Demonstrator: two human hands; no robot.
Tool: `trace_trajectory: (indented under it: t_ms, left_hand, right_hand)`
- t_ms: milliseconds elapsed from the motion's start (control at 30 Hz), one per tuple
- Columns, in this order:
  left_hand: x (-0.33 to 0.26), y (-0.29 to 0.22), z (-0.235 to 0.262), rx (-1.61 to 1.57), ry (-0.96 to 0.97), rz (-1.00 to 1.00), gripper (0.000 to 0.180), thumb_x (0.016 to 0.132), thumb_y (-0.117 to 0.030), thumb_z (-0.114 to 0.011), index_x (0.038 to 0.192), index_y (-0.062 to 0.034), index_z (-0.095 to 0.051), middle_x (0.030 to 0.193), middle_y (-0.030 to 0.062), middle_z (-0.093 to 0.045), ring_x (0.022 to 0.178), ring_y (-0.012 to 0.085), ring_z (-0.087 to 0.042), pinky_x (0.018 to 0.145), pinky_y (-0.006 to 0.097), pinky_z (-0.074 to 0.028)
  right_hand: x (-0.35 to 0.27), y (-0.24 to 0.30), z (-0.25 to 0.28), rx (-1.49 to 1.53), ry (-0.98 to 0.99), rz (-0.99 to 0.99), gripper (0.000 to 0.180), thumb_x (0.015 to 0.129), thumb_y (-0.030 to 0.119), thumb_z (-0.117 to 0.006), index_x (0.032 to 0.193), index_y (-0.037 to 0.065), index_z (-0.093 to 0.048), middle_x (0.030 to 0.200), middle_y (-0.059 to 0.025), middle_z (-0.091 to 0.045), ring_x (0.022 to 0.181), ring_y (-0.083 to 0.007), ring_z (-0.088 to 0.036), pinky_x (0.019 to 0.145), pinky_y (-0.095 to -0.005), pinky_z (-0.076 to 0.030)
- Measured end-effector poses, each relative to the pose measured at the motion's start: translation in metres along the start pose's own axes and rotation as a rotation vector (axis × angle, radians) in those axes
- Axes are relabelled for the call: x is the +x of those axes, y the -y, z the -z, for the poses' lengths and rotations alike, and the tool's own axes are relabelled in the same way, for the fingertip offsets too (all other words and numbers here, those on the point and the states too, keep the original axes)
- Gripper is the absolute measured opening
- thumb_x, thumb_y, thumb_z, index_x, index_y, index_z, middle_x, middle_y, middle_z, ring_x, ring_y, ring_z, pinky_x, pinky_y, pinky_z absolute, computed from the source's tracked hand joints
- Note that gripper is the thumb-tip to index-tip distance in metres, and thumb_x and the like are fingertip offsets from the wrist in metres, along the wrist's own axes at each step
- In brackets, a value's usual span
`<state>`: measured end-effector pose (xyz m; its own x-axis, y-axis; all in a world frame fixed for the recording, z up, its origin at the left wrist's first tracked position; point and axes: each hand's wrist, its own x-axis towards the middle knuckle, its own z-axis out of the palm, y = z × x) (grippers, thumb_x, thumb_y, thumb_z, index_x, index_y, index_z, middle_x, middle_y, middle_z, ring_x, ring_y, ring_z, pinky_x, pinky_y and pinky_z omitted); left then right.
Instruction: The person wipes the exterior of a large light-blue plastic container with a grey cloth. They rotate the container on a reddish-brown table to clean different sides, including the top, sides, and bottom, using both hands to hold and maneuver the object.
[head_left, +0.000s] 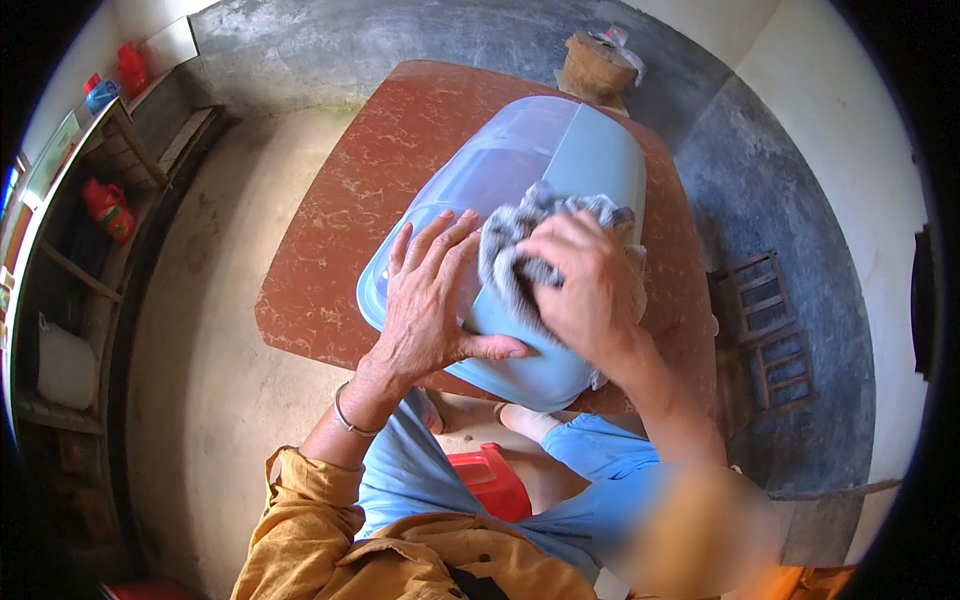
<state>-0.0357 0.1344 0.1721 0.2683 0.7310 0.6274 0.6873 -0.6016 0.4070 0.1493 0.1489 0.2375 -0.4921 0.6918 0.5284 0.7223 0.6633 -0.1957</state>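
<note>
A large plastic storage box (595, 150), pale blue with a see-through section along its left side, lies on the reddish-brown table. My left hand (432, 285) rests flat on its near left part, fingers spread and thumb stretched to the right. In my right hand (583, 275) is a bunched grey and white cloth (510, 245), pressed against the pale blue top. Part of the cloth hangs toward the box's right edge. My right fingers curl into its folds, so their tips are partly hidden.
The marbled table (345, 210) surrounds the box. Beyond its far right corner stands a wooden bucket (597, 68). A shelf unit along the left wall holds a red flask (108, 208) and a white container (66, 365). Below the table's near edge is a red stool (495, 483).
</note>
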Motion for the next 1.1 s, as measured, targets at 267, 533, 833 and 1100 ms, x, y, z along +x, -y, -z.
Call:
trace_trajectory:
  t_ms: [267, 533, 833, 1100]
  left_hand:
    - [0.002, -0.005, 0.002, 0.015, -0.023, -0.011, 0.114, 0.050, -0.078, -0.070, 0.129, 0.0006, -0.048, 0.136, 0.0165, -0.048, 0.131, 0.0354, -0.040, 0.111, 0.054, -0.019]
    - [-0.002, 0.002, -0.003, 0.037, 0.011, -0.010, 0.115, 0.050, -0.080, -0.068, 0.132, -0.0009, -0.048, 0.140, 0.0158, -0.045, 0.134, 0.0334, -0.036, 0.112, 0.053, -0.016]
    - [0.001, -0.003, -0.003, 0.042, 0.000, -0.007, 0.114, 0.050, -0.077, -0.071, 0.132, -0.0016, -0.047, 0.137, 0.0158, -0.047, 0.132, 0.0346, -0.039, 0.112, 0.053, -0.019]
    - [0.001, -0.010, 0.000, 0.046, 0.000, -0.006, 0.111, 0.051, -0.078, -0.070, 0.129, -0.0021, -0.049, 0.135, 0.0161, -0.049, 0.130, 0.0363, -0.040, 0.110, 0.054, -0.020]
  right_hand:
    - [0.010, -0.015, 0.005, 0.062, -0.027, 0.010, 0.018, 0.068, 0.003, -0.066, 0.086, 0.008, -0.069, 0.091, -0.0046, -0.063, 0.093, -0.0255, -0.056, 0.079, -0.0389, -0.043]
    - [-0.004, -0.001, 0.005, 0.161, 0.032, 0.096, 0.023, 0.065, 0.002, -0.066, 0.087, 0.008, -0.068, 0.091, -0.0049, -0.062, 0.092, -0.0263, -0.056, 0.082, -0.0389, -0.043]
    - [-0.009, -0.001, 0.008, 0.092, 0.025, 0.073, 0.025, 0.064, 0.001, -0.064, 0.087, 0.010, -0.068, 0.090, -0.0045, -0.062, 0.093, -0.0276, -0.056, 0.079, -0.0404, -0.043]
    - [0.022, -0.062, 0.000, -0.031, -0.071, -0.106, 0.026, 0.070, -0.001, -0.061, 0.092, 0.008, -0.070, 0.101, -0.0076, -0.065, 0.097, -0.0286, -0.058, 0.085, -0.0417, -0.045]
